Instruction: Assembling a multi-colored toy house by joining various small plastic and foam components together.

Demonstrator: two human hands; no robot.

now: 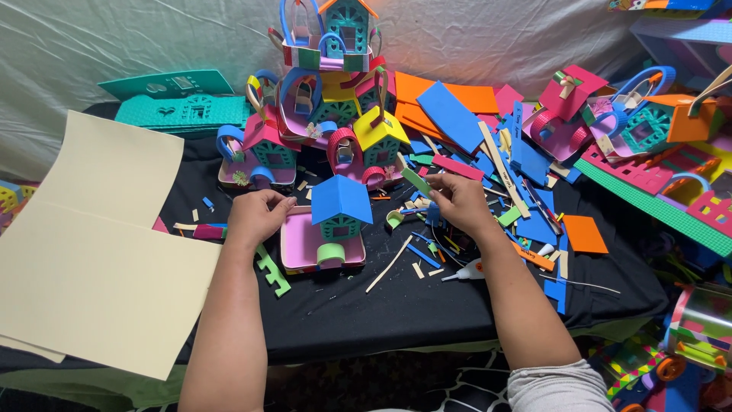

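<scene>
Green foam strip (416, 181) is pinched in the right hand (457, 202), thumb and fingertips clamped on its lower end so the rest pokes up and away from the grip. Just left of that grip sits the little foam house (341, 217) with the blue roof on its pink base (297, 246), and the left hand (258, 216) has its fingers closed on the base's back left corner, pinning it to the counter (366, 301).

If I were doing this bit, I'd keep that left grip firm so the house doesn't skate on the black cloth, and hold the strip near its end like that so the free part stays visible while lining it up.

Below the right grip there's a small glue bottle (467, 269) lying on its side among blue scraps. Beyond both hands is a stack of finished houses (328, 107). Further left, a big cream sheet (99, 244) hangs over the counter edge.
</scene>
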